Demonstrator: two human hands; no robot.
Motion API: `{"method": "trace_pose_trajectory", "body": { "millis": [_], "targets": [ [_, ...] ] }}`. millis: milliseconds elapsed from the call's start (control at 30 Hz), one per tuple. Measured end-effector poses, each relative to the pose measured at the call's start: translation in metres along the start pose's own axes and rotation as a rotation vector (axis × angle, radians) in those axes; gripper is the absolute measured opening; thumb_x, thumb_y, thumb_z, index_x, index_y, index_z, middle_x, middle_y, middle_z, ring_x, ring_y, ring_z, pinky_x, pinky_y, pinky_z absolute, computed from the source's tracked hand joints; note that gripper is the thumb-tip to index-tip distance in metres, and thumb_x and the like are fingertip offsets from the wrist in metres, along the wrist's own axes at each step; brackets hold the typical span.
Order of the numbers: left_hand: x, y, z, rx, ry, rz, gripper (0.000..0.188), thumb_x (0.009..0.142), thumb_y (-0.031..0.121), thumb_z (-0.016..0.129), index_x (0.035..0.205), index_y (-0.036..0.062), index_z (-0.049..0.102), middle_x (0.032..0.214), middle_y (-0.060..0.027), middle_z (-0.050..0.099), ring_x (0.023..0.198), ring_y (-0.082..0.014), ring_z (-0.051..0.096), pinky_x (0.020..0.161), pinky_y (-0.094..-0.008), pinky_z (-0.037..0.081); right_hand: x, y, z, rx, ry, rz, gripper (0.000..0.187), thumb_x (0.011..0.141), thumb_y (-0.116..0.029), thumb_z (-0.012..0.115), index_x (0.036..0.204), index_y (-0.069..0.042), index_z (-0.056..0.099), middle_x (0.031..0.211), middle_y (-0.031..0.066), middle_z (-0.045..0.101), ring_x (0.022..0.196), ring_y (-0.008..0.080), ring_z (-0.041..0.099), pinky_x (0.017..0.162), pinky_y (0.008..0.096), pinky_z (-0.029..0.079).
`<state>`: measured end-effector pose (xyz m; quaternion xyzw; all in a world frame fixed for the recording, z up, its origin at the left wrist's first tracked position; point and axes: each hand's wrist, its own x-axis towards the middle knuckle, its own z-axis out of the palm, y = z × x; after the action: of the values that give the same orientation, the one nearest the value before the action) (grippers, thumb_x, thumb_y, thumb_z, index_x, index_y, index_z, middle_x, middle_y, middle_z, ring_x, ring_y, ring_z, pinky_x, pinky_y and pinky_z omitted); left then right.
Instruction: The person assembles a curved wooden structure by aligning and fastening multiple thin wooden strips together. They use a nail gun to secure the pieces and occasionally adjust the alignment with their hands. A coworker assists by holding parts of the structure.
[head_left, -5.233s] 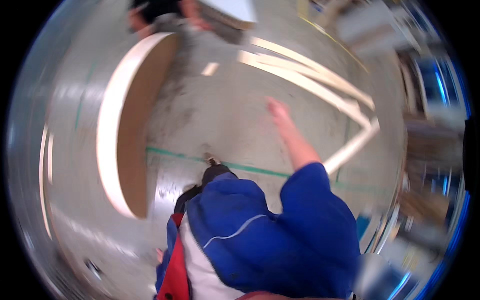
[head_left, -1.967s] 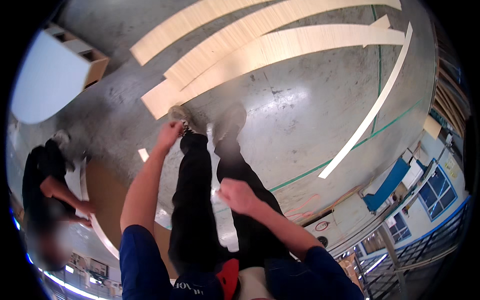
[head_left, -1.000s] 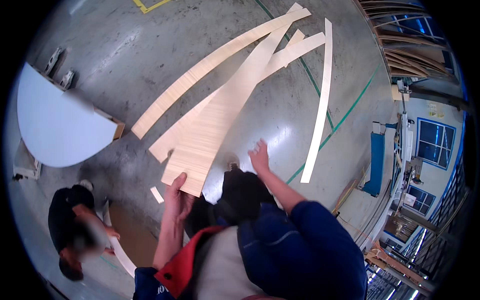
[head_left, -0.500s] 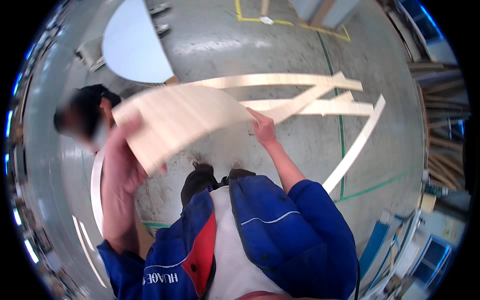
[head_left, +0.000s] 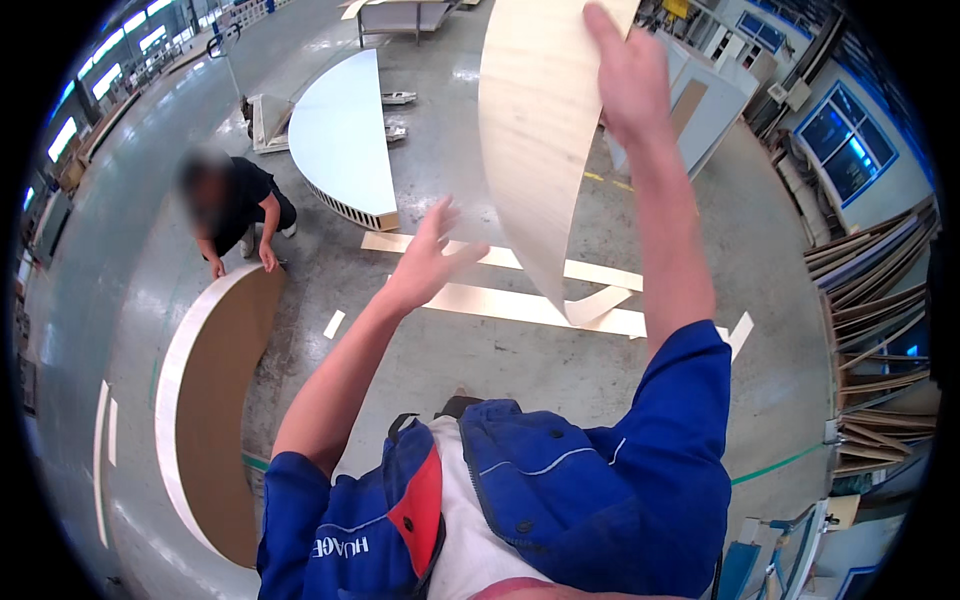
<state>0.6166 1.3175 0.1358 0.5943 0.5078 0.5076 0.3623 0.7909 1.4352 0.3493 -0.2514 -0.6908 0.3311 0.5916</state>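
Swung up and rightward, the wooden sheet [head_left: 535, 120] is pinched at its right edge by my right hand [head_left: 638, 95], above the floor strips [head_left: 530, 307]. My left hand [head_left: 425, 265] has come off, fingers spread. I seem to be turning it; steadying calls for a left grip. No container shows nearby.

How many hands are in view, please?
4: the wearer's left hand, open, left of the wood sheet; their right hand, gripping its edge; and a co-worker's two hands, at the curved brown piece.
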Motion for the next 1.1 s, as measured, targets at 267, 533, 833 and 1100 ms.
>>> {"method": "trace_pose_trajectory", "body": {
  "millis": [267, 533, 833, 1100],
  "targets": [
    [-0.087, 0.053, -0.008, -0.334, 0.306, 0.246, 0.029, 0.093, 0.025, 0.058, 0.101, -0.0026, 0.063, 0.084, -0.0048, 0.066, 0.076, -0.0085, 0.057, 0.068, -0.0249, 0.047, -0.019, -0.196, 0.068, 0.287, -0.264, -0.196, 0.030, 0.096, -0.020, 0.050, 0.099, 0.009, 0.060, 0.088, 0.0098, 0.065, 0.075, 0.0154, 0.062, 0.066, 0.0282, 0.050],
    [-0.160, 0.157, -0.059, -0.075, 0.777, 0.466, 0.036, 0.099, 0.025, 0.047, 0.076, -0.0020, 0.051, 0.059, -0.0046, 0.041, 0.060, -0.0114, 0.040, 0.055, -0.0289, 0.038, 0.020, -0.254, 0.022, 0.260, -0.066, -0.178, 0.038, 0.094, -0.023, 0.056, 0.117, 0.007, 0.053, 0.113, 0.0142, 0.061, 0.095, 0.0208, 0.063, 0.086, 0.0343, 0.051],
    [-0.217, 0.237, -0.070, 0.213, 0.910, 0.444, 0.036, 0.095, 0.028, 0.051, 0.082, -0.0050, 0.056, 0.062, -0.0193, 0.056, 0.055, -0.0261, 0.056, 0.055, -0.0371, 0.043, -0.112, -0.242, 0.000, 0.751, -0.453, -0.039, 0.060, 0.098, -0.036, 0.042, 0.142, 0.003, 0.026, 0.144, 0.0201, 0.034, 0.133, 0.0321, 0.034, 0.110, 0.0494, 0.028],
    [-0.221, 0.203, -0.032, 0.316, 0.696, 0.208, 0.047, 0.086, 0.040, 0.063, 0.073, -0.0034, 0.051, 0.062, -0.0224, 0.057, 0.059, -0.0362, 0.058, 0.059, -0.0420, 0.045, -0.232, -0.138, 0.025, 0.791, -0.107, 0.395, 0.055, 0.099, -0.035, 0.042, 0.140, 0.001, 0.030, 0.138, 0.0181, 0.042, 0.125, 0.0312, 0.045, 0.103, 0.0457, 0.038]
  ]
}}
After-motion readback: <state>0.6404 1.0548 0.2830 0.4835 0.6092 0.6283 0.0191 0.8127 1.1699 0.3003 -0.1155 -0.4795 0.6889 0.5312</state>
